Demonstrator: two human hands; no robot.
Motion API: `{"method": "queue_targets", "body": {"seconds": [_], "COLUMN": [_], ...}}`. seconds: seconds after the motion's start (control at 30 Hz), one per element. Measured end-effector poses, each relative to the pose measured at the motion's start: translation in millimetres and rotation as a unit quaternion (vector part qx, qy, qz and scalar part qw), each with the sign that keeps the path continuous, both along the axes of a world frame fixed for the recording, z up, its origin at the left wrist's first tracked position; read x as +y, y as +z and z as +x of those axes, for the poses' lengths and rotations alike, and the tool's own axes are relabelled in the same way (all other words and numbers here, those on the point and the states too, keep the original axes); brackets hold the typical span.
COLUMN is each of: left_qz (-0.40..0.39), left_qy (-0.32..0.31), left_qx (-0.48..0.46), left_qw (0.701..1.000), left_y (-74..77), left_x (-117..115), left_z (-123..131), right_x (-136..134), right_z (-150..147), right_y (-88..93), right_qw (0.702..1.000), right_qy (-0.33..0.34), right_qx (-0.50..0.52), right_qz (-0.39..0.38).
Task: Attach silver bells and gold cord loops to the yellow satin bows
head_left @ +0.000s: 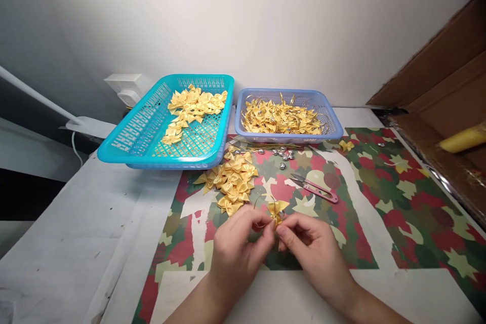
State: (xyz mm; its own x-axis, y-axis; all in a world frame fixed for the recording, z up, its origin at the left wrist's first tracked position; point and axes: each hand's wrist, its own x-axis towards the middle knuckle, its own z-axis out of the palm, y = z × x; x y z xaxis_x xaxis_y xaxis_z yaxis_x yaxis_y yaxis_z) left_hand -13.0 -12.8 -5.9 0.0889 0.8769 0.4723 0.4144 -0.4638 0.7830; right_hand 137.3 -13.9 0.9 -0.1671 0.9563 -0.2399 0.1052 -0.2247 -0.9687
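A small yellow ribbon bow (277, 209) is pinched between both hands just above the patterned mat (379, 197). My left hand (237, 248) holds it from the left with thumb and fingers closed. My right hand (311, 248) grips it from the right, fingertips pressed together. A thin gold wire loops off the bow to the left. A loose pile of yellow bows (231, 178) lies on the mat just beyond my hands.
A teal basket (129, 142) with bows stands back left, a blue basket (334, 121) of wired bows back centre. Small silver bells (284, 154) and pink thread snips (317, 188) lie between. A cardboard box (444, 91) is on the right.
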Motion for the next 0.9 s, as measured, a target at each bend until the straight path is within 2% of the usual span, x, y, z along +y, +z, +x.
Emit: {"method": "queue_targets", "body": {"seconds": [0.07, 0.1, 0.2, 0.23, 0.3, 0.4, 0.5, 0.63, 0.77, 0.9], "left_qz": [-0.089, -0.141, -0.282, -0.313, -0.355, -0.358, -0.332, -0.338, -0.37, -0.433], "left_qy": [0.008, 0.019, 0.028, 0.011, -0.045, -0.076, -0.038, -0.008, 0.023, 0.014], "left_qx": [-0.086, -0.148, -0.311, -0.332, -0.33, -0.302, -0.28, -0.265, -0.268, -0.308], "left_qw": [0.992, 0.979, 0.907, 0.89, 0.873, 0.88, 0.9, 0.903, 0.889, 0.847], "left_y": [0.0, 0.0, 0.6, 1.0, 2.3, 5.7, 8.8, 8.4, 2.2, -0.1], "left_x": [-1.5, -1.7, 0.3, 1.4, 3.4, 5.6, 7.6, 11.0, 14.3, 14.8], "left_z": [1.5, 2.2, 4.3, 5.1, 6.9, 9.1, 8.4, 3.1, -1.4, -2.6], "right_x": [0.7, 1.1, 1.6, 1.7, 1.7, 1.8, 2.0, 2.7, 5.9, 11.5], "right_z": [1.1, 1.7, 2.8, 2.7, 1.7, -1.0, -1.9, 5.5, 19.1, 24.5], "right_y": [-1.1, -1.7, -3.2, -3.5, -4.2, -6.2, -8.7, -8.2, -3.0, -1.1], "right_qw": [1.0, 1.0, 0.999, 0.999, 0.999, 0.999, 1.0, 0.997, 0.992, 0.996], "right_qy": [-0.009, -0.015, -0.029, -0.031, -0.032, -0.032, -0.027, -0.065, -0.1, -0.082], "right_qx": [0.002, 0.004, 0.011, 0.013, 0.017, 0.023, 0.016, 0.008, 0.034, 0.035], "right_qz": [-0.007, -0.009, -0.008, -0.007, -0.007, -0.009, 0.0, 0.042, 0.063, 0.029]}}
